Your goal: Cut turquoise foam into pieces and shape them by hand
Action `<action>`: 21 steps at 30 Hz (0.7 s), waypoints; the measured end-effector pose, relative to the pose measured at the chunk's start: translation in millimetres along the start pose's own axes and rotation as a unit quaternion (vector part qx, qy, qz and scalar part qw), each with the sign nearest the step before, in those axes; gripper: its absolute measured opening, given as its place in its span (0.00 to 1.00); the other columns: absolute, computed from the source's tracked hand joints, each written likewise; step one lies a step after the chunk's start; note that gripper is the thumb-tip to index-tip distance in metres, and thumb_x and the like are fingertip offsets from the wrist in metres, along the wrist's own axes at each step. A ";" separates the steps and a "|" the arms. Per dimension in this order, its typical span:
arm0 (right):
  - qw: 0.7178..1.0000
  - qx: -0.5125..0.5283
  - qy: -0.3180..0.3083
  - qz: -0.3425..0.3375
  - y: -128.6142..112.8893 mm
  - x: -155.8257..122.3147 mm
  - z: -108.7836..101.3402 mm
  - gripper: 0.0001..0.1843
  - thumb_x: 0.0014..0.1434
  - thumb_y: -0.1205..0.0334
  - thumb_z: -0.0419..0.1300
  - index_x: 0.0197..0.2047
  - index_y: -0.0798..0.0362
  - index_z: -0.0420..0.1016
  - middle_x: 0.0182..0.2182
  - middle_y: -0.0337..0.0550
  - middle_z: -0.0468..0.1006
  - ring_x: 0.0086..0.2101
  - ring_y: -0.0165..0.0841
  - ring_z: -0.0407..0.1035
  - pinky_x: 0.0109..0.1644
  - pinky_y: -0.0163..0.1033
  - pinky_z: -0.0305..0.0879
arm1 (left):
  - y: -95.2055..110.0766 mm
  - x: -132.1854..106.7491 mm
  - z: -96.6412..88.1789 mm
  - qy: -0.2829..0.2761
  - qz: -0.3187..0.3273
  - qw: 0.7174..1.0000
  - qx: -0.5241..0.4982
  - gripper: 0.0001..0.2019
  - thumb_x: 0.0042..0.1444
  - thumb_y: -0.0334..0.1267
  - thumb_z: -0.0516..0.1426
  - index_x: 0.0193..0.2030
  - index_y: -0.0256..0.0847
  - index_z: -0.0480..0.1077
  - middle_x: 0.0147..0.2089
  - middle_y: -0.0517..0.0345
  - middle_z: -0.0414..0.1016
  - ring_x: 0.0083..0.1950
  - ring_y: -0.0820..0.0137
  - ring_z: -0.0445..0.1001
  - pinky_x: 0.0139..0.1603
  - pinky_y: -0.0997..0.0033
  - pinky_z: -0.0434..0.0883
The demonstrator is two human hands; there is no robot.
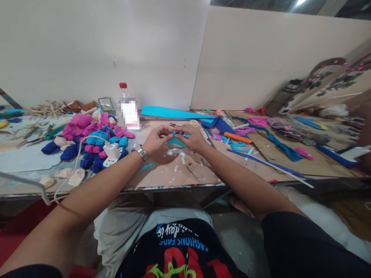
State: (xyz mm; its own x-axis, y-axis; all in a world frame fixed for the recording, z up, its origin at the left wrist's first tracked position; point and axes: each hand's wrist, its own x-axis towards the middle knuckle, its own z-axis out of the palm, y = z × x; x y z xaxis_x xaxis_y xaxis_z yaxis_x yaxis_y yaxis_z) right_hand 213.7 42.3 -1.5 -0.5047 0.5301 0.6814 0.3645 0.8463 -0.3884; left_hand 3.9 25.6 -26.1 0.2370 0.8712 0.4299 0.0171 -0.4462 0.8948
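Over the middle of the table, my left hand (158,139) and my right hand (191,137) meet fingertip to fingertip. Pinched between them is a small teal piece of thin sheet material (177,142); whether it is cloth or foam I cannot tell. Part of it is hidden by the fingers. A silver watch (140,152) is on my left wrist. Small white scraps (176,168) lie on the tabletop just below the hands. Behind the hands, scissor-like metal tips (174,125) show in part.
A pile of pink and blue stuffed cloth pieces (78,127) lies left, beside a white plug (111,150) with a cable. A red-capped bottle (123,92) and a bright blue strip (171,112) stand behind. An orange-handled tool (238,138) and blue strips (278,143) lie right.
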 end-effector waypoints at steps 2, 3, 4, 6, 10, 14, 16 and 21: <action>1.000 0.001 -0.011 -0.011 -2.1 0.3 -0.7 0.14 0.67 0.52 0.61 0.50 0.48 0.83 0.40 0.46 0.84 0.41 0.39 0.75 0.48 0.46 0.69 | 0.9 0.2 0.7 0.011 -0.015 1.000 -0.022 0.19 0.53 0.47 0.69 0.42 0.39 0.68 0.39 0.58 0.75 0.40 0.72 0.74 0.43 0.71 0.69; 1.000 0.004 -0.015 -0.010 -3.0 0.3 -0.9 0.14 0.68 0.52 0.61 0.50 0.48 0.83 0.40 0.46 0.83 0.41 0.39 0.75 0.48 0.46 0.69 | 1.8 0.2 1.0 0.014 -0.023 0.999 -0.030 0.20 0.52 0.46 0.69 0.42 0.40 0.67 0.38 0.58 0.75 0.39 0.72 0.74 0.43 0.71 0.69; 1.000 0.006 -0.018 -0.008 -3.7 0.4 -0.9 0.14 0.68 0.52 0.61 0.49 0.48 0.82 0.41 0.47 0.83 0.40 0.39 0.75 0.47 0.46 0.69 | 2.9 0.2 1.2 0.014 -0.030 0.999 -0.036 0.21 0.51 0.45 0.69 0.43 0.40 0.66 0.37 0.59 0.75 0.39 0.73 0.74 0.43 0.72 0.69; 1.000 0.010 -0.015 -0.001 -4.1 0.3 -0.6 0.14 0.68 0.51 0.60 0.48 0.49 0.82 0.41 0.47 0.83 0.39 0.39 0.74 0.46 0.45 0.69 | 5.5 0.3 1.1 0.013 -0.030 0.999 -0.040 0.20 0.51 0.43 0.69 0.43 0.40 0.66 0.38 0.58 0.75 0.40 0.72 0.74 0.43 0.72 0.69; 0.999 0.007 0.025 0.022 -3.4 0.4 -0.6 0.14 0.68 0.51 0.60 0.48 0.50 0.80 0.42 0.47 0.82 0.40 0.39 0.74 0.47 0.46 0.69 | 7.6 0.9 -1.9 0.034 -0.031 0.998 -0.042 0.13 0.53 0.39 0.64 0.42 0.41 0.67 0.41 0.59 0.73 0.40 0.72 0.72 0.40 0.72 0.69; 0.997 0.009 0.056 0.045 -4.0 0.2 -2.4 0.15 0.67 0.48 0.61 0.48 0.50 0.79 0.42 0.47 0.81 0.39 0.38 0.73 0.48 0.46 0.69 | 6.0 2.3 -4.8 0.079 -0.077 0.993 -0.044 0.09 0.49 0.35 0.60 0.38 0.42 0.66 0.37 0.62 0.70 0.38 0.72 0.72 0.38 0.73 0.69; 0.997 0.009 0.067 0.047 -4.5 -0.1 -3.1 0.16 0.67 0.47 0.61 0.48 0.50 0.78 0.41 0.47 0.81 0.39 0.38 0.72 0.47 0.46 0.68 | 6.1 2.6 -4.3 0.085 -0.096 0.991 -0.042 0.09 0.50 0.37 0.61 0.36 0.42 0.66 0.34 0.63 0.69 0.36 0.72 0.72 0.37 0.73 0.68; 0.996 0.019 0.080 0.046 -4.8 -0.6 -3.4 0.16 0.66 0.48 0.62 0.48 0.50 0.78 0.40 0.46 0.80 0.38 0.37 0.71 0.46 0.44 0.68 | 10.5 0.7 -0.7 0.032 -0.079 0.996 -0.004 0.16 0.53 0.50 0.65 0.29 0.40 0.68 0.29 0.61 0.67 0.32 0.73 0.67 0.36 0.70 0.66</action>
State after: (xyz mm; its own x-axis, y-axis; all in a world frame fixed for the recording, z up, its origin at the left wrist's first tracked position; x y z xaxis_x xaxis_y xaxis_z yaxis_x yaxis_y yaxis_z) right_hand 214.9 37.8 2.1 -0.3385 0.5936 0.7301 0.3726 0.7970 -0.4753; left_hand 3.6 21.6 -16.3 0.1695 0.9417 0.2908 0.0416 -0.3016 0.9525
